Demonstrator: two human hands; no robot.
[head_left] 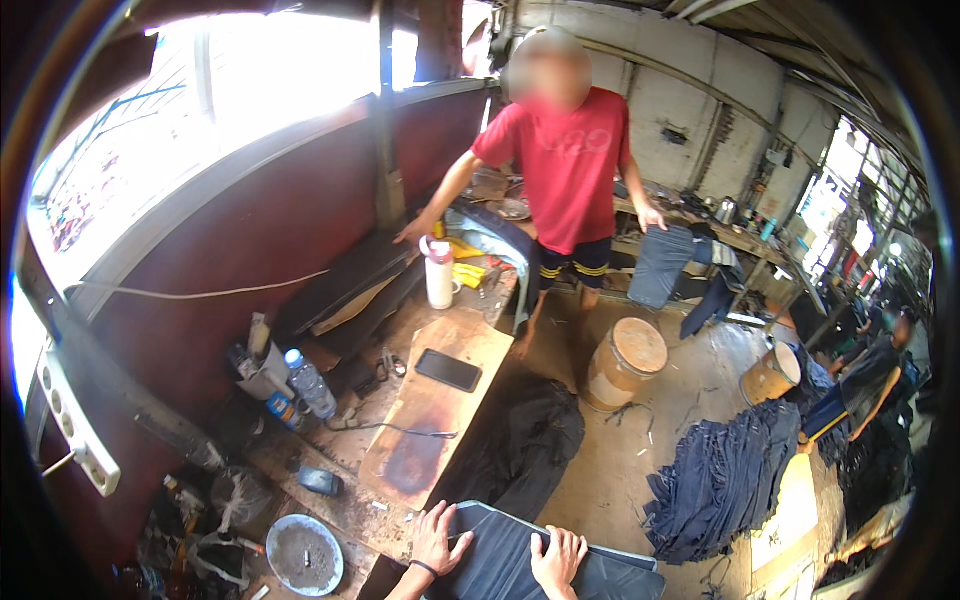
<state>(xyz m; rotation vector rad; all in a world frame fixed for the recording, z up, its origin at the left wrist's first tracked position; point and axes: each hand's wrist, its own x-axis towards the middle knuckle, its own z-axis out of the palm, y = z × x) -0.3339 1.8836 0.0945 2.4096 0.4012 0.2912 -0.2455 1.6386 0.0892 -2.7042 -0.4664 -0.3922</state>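
Observation:
Dark grey folded cloth, perhaps denim [492,558], lies at the bottom middle under both my hands. My left hand [438,542] rests at its left edge, fingers spread, with a thin dark band round the wrist. Over on the right part of the same cloth, my right hand [556,562] lies with its fingers apart. Just beyond the cloth, a pale wooden board [440,400] lies on the worktable. It has a brown scorched patch and bears a black smartphone [448,370].
Bottles, a power strip [78,418] and a blue ash-filled bowl [304,556] are at left. A pink-lidded flask [439,274] stands beyond the phone. Ahead, a person in a red shirt [560,160] holds dark cloth. Drum-like stools [628,362] and piled dark garments [722,480] occupy the right.

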